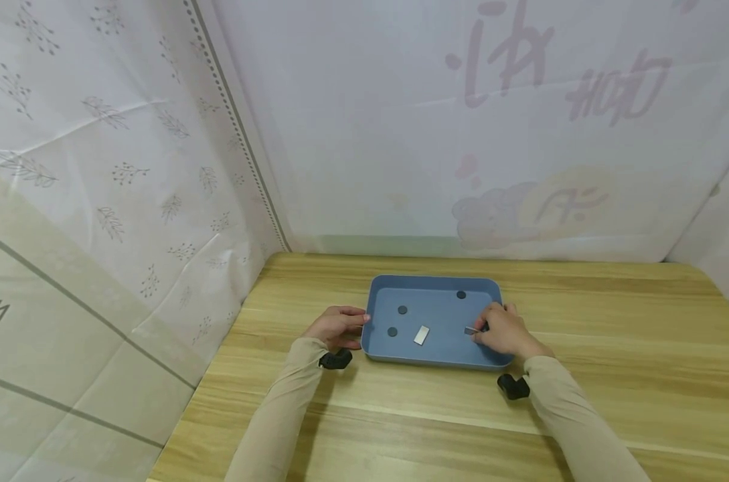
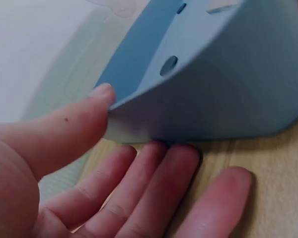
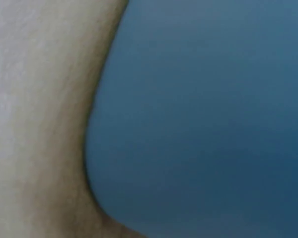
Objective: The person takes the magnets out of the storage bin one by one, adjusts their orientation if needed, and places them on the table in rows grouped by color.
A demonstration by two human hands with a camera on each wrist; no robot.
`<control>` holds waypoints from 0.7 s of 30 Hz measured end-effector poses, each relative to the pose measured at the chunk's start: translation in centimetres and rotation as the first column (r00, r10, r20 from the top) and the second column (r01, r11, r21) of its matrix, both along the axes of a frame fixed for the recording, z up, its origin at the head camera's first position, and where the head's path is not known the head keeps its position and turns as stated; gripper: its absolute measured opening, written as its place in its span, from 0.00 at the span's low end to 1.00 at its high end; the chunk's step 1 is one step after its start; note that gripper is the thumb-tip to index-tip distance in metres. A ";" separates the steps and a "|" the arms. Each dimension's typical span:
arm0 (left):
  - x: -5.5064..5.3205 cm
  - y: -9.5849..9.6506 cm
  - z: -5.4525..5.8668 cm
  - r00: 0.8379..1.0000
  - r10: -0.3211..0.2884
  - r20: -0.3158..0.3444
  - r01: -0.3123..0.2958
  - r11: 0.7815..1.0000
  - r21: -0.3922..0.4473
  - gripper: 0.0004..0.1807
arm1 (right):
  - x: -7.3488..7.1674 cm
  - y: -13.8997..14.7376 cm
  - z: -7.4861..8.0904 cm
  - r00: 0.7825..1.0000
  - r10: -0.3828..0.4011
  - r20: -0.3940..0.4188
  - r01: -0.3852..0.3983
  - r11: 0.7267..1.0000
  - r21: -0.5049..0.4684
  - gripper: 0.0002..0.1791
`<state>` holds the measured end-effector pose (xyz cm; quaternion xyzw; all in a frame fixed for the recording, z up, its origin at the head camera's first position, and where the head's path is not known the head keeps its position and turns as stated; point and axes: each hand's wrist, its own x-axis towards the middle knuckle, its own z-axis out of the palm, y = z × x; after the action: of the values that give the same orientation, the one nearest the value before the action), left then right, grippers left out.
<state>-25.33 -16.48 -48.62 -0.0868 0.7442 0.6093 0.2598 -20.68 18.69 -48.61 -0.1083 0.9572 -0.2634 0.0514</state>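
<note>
A shallow blue tray (image 1: 442, 281) lies on the wooden table. Inside it are several small dark grey discs, among them one disc (image 1: 403, 310) at the left and another disc (image 1: 461, 294) near the back wall. A silvery flat rectangular piece (image 1: 421, 335) lies near the tray's middle. My left hand (image 1: 339, 325) is at the tray's left end, its thumb on the rim and its fingers extended low along the outer wall. Over the right part of the tray, my right hand (image 1: 504, 331) pinches a small flat grey piece (image 1: 469, 331), partly hidden by the fingertips.
The wooden table (image 1: 611, 321) extends beyond the tray on both sides. Printed white cloth (image 1: 370, 134) hangs behind the table and at the left. The right wrist view shows only the tray's blue outer wall (image 3: 198, 109) and some tabletop (image 3: 35, 124).
</note>
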 end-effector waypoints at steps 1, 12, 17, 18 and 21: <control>-0.1 0.0 0.0 1.000 0.002 0.002 -0.002 1.000 0.014 0.24 | 0.0 0.0 0.0 1.000 -0.001 -0.007 0.001 1.000 -0.007 0.07; -0.4 0.2 -0.1 1.000 -0.017 0.016 0.015 0.995 0.103 0.22 | 0.0 0.3 -0.6 0.997 0.006 -0.077 -0.011 0.997 -0.074 0.04; -0.2 0.3 0.1 0.999 -0.044 0.014 0.042 0.992 0.115 0.23 | 0.0 0.3 -1.0 0.995 0.005 -0.098 -0.014 0.995 -0.098 0.04; -0.2 0.4 0.1 0.999 -0.046 0.018 0.043 0.992 0.121 0.23 | 0.0 0.3 -1.0 0.995 0.004 -0.103 -0.014 0.995 -0.098 0.04; -0.1 0.5 0.2 0.998 -0.055 0.018 0.052 0.990 0.131 0.24 | 0.1 0.3 -1.1 0.993 0.003 -0.121 -0.015 0.995 -0.098 0.05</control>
<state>-25.45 -16.01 -48.40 -0.0562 0.7021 0.6484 0.2889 -20.63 18.99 -49.73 -0.1308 0.9438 -0.3033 -0.0109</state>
